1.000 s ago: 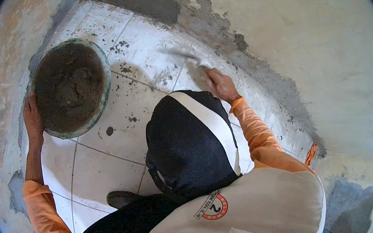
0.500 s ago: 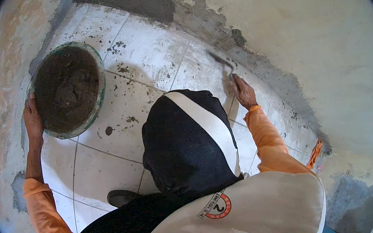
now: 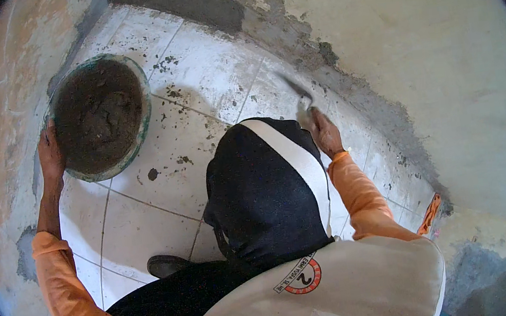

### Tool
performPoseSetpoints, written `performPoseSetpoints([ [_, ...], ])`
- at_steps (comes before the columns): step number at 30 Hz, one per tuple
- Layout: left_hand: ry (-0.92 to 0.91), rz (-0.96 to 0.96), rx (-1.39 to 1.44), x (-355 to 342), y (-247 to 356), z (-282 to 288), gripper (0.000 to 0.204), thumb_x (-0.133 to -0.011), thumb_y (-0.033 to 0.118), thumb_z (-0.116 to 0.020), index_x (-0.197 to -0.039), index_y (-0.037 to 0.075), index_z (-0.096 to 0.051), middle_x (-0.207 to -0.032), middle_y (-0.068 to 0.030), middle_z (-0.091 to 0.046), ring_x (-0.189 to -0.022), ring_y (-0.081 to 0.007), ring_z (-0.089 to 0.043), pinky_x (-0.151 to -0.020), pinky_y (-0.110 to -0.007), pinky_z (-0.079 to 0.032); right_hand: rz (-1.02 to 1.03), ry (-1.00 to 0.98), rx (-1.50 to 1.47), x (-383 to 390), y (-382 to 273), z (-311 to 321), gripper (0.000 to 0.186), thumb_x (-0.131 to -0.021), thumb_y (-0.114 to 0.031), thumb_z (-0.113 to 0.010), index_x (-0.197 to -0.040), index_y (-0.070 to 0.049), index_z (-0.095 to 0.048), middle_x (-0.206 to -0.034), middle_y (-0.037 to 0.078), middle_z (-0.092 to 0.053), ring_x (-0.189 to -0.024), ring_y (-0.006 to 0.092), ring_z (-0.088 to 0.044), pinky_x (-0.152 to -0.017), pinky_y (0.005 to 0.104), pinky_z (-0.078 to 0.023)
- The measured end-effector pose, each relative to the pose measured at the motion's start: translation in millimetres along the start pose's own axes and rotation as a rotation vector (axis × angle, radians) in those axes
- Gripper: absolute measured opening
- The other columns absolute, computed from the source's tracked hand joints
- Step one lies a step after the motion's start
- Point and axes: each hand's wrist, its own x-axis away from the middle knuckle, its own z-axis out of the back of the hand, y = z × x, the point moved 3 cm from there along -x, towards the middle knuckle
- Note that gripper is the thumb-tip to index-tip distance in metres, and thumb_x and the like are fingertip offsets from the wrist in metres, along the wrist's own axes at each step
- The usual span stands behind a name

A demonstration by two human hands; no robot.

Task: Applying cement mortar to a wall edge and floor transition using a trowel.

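My left hand (image 3: 51, 154) is closed on the near-left rim of a round green basin (image 3: 146, 101). Wet grey mortar (image 3: 99, 117) fills much of the basin, which stands on the floor by the left wall. On the right, my right hand (image 3: 326, 133) wraps round the handle of a trowel (image 3: 295, 87). The narrow, slightly blurred blade points away from me, low over the tiles and a short way from the base of the right wall. Part of the grip is hidden by my fingers.
White floor tiles (image 3: 146, 215) carry scattered mortar crumbs. A rough band of grey mortar (image 3: 379, 101) runs along the foot of the right wall. An orange cloth-like item (image 3: 429, 214) lies by that wall. My bent knee (image 3: 263, 188) and dark shoe (image 3: 168, 266) are between my arms.
My right hand and the trowel have shifted slightly left and away from the right wall. My left hand keeps its hold on the basin. The whole view has moved a little.
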Motion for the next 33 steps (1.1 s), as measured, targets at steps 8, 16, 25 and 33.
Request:
performPoseSetpoints([
  [8,-0.042,0.070,0.060,12,21,-4,0.071,-0.109,0.060,-0.041,-0.146,0.002,-0.056,-0.139,-0.0222,-0.064,-0.128,-0.0323,-0.062,-0.112,-0.045,-0.043,0.329,0.113,0.016,-88,-50,32,0.046,-0.105,-0.041,-0.059,-0.144,-0.018,-0.058,-0.123,0.020,-0.070,-0.100,0.0459,-0.070,-0.083,0.0558,-0.057],
  [16,-0.060,0.053,0.027,17,5,-7,0.069,-0.110,0.058,-0.040,-0.146,0.000,-0.055,-0.143,-0.0255,-0.059,-0.133,-0.0390,-0.057,-0.114,-0.047,-0.041,0.061,0.147,-0.183,-99,-64,51,0.051,-0.106,-0.038,-0.057,-0.148,-0.008,-0.055,-0.128,0.026,-0.069,-0.112,0.0480,-0.068,-0.094,0.0503,-0.056],
  [25,0.043,-0.036,-0.130,17,5,1,0.079,-0.108,0.064,-0.038,-0.147,-0.003,-0.053,-0.143,-0.0266,-0.059,-0.134,-0.0386,-0.055,-0.115,-0.046,-0.038,0.233,0.125,0.212,-111,-95,-10,0.049,-0.105,-0.036,-0.059,-0.146,-0.012,-0.048,-0.123,0.024,-0.067,-0.092,0.0512,-0.070,-0.069,0.0575,-0.058],
  [33,0.062,-0.044,-0.097,13,-8,-5,0.077,-0.109,0.061,-0.039,-0.148,-0.003,-0.052,-0.148,-0.0269,-0.056,-0.139,-0.0422,-0.051,-0.118,-0.046,-0.036,0.137,0.094,0.239,-103,-87,-24,0.053,-0.106,-0.034,-0.055,-0.152,-0.012,-0.044,-0.131,0.024,-0.066,-0.096,0.0484,-0.071,-0.073,0.0577,-0.059],
])
